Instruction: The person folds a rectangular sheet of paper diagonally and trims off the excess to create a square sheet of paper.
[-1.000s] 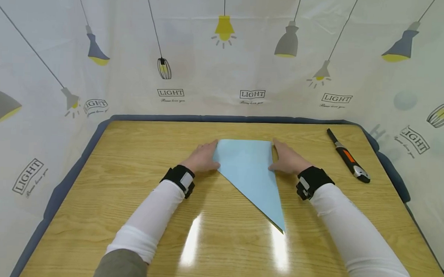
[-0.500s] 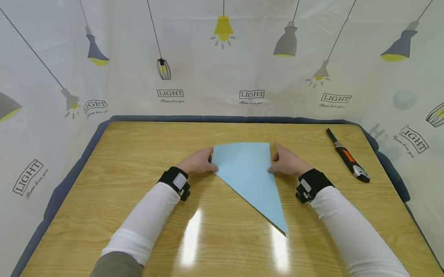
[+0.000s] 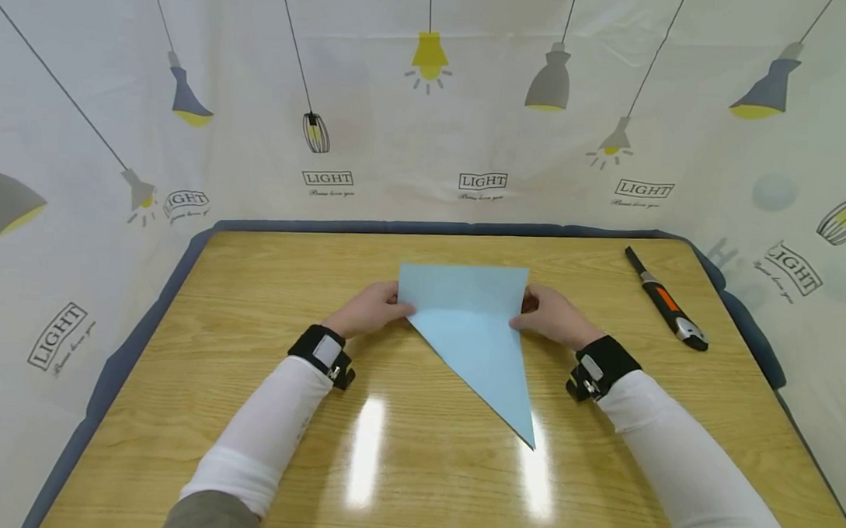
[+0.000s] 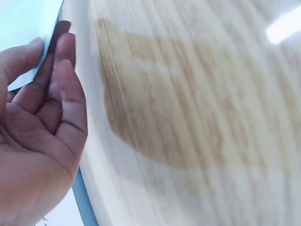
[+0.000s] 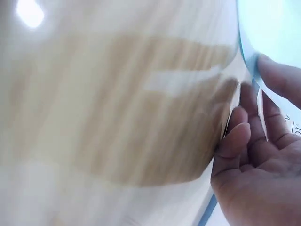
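Observation:
Between the two hands is a light blue sheet of folded paper, with a straight far edge and a long point toward the near side. My left hand pinches its left edge, thumb on top and fingers behind. On the opposite edge my right hand pinches it the same way. In the left wrist view the paper passes between the thumb and the fingers. The right wrist view shows the thumb on the paper's face, the other fingers curled beneath.
A black and orange tool with a narrow dark end lies at the right back of the wooden table. Dark blue padding borders the table, and a printed curtain hangs behind.
The hands have moved slightly apart and nearer the person, with the left going left. The paper's far edge now looks wider and straighter, and its lower tip has shifted a little left.

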`<state>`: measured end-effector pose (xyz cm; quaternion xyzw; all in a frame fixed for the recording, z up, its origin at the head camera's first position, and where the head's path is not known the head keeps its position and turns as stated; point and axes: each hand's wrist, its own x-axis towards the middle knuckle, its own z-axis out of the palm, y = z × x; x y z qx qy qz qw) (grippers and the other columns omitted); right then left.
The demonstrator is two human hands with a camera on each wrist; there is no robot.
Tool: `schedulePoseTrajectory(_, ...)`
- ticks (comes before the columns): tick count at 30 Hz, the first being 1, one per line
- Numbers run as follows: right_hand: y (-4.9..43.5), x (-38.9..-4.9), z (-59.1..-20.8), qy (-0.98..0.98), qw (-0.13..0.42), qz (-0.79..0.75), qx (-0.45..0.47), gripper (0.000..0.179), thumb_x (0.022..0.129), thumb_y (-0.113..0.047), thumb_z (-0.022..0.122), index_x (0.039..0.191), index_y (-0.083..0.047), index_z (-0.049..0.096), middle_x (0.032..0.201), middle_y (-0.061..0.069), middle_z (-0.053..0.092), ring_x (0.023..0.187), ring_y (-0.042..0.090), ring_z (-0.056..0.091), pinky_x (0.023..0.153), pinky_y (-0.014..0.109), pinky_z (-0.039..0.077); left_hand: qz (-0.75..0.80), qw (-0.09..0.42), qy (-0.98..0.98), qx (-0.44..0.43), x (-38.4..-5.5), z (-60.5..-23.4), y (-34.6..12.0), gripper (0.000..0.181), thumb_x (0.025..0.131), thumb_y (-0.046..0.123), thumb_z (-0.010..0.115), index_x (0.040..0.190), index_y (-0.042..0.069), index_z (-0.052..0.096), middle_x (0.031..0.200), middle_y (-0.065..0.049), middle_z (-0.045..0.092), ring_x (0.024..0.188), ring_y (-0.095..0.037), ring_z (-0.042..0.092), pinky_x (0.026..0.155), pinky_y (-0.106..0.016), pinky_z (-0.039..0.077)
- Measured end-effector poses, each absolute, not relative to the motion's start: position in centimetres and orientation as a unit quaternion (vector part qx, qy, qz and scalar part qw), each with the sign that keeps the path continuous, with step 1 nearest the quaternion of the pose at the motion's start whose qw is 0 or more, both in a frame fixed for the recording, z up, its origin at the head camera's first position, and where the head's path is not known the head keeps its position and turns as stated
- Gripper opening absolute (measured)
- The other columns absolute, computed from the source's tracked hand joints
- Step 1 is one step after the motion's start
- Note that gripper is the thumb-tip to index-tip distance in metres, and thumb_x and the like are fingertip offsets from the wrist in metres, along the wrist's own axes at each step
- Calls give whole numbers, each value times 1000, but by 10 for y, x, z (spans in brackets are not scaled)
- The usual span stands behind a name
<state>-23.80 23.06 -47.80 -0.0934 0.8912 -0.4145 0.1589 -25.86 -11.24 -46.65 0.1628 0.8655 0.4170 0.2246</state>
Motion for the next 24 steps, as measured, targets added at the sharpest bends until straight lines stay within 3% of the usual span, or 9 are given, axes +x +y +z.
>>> schedulePoseTrajectory(7,233,-230,-475,855,143,-494,-63,32,84,-27,66,101,-6,49,91,10,51,73,23,45,58,29,41,521,211,814,147,-257,-462,-114,24,89,29,60,106,11,56,94,-7,65,89,-26,62,74,-39,51)
schedulePoseTrajectory(16,235,-219,-452,814,96,-568,-70,35,85,-24,66,107,-4,48,99,11,51,86,22,50,76,42,45,591,224,755,173,-251,-443,-116,30,87,27,62,107,6,56,98,-12,66,101,-37,57,83,-47,47)
schedulePoseTrajectory(24,229,-217,-418,754,90,-648,-65,44,83,-21,68,118,-6,46,107,10,54,97,20,51,81,28,44,628,199,733,167,-240,-415,-112,30,88,25,62,112,7,58,103,-11,65,101,-29,59,86,-47,46)
